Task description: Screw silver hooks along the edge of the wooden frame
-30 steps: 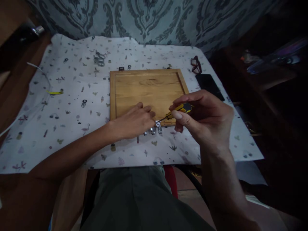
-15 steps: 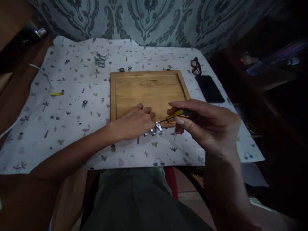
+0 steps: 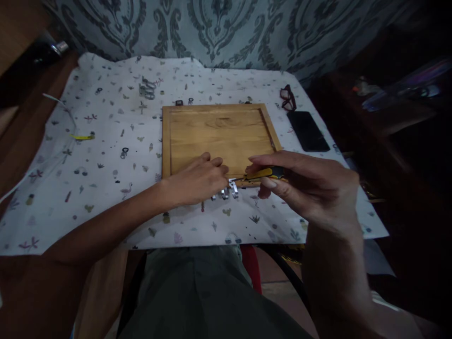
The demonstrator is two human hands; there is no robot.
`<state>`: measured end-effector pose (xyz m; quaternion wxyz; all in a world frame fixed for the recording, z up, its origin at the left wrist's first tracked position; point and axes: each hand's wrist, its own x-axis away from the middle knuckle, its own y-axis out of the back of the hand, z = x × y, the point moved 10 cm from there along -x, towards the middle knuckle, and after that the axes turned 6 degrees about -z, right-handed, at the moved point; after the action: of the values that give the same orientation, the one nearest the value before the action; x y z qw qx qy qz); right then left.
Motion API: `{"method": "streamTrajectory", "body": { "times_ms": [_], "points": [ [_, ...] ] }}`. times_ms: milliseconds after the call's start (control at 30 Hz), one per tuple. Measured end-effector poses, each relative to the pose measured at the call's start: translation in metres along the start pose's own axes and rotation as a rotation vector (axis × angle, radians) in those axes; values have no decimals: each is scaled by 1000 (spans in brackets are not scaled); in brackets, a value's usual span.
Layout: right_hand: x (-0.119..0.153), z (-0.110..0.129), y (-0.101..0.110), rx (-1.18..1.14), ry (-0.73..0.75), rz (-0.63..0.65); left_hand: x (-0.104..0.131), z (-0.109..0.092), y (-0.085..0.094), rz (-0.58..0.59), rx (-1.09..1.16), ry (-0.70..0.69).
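A yellow-and-black screwdriver (image 3: 261, 174) is pinched between the thumb and fingers of my right hand (image 3: 310, 188). Its shaft points left, and the tip meets a shiny metal hook (image 3: 233, 188) on the near edge of a framed wooden board (image 3: 215, 136). My left hand (image 3: 199, 179) lies over that same edge with curled fingers, just left of the tip. Its fingertips are hidden, so what they grip cannot be made out. More metal hooks (image 3: 224, 193) show below its knuckles.
The board lies on a patterned white tablecloth (image 3: 106, 179). Loose metal hooks (image 3: 147, 88) sit at the back left. Eyeglasses (image 3: 288, 97) and a black phone (image 3: 308, 131) lie to the right. A yellow item (image 3: 83, 137) and a white cable (image 3: 26, 176) are on the left.
My right hand has shifted slightly right and down, and the screwdriver lies flatter, with its tip still at the hook. My left hand and the board have stayed in place.
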<state>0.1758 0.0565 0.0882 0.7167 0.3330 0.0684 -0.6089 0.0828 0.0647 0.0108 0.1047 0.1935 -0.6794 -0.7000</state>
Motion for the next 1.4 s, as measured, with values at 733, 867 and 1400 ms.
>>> {"method": "streamTrajectory", "body": {
  "times_ms": [733, 867, 1400],
  "points": [
    [0, -20, 9, -60, -33, -327, 0, 0, -1, -41, -3, -3],
    [0, -16, 4, -28, -21, -175, 0, 0, -2, -11, 2, -6],
    [-3, -17, 7, -221, -66, -200, 0, -1, -3, 34, -11, 3]
  ]
}}
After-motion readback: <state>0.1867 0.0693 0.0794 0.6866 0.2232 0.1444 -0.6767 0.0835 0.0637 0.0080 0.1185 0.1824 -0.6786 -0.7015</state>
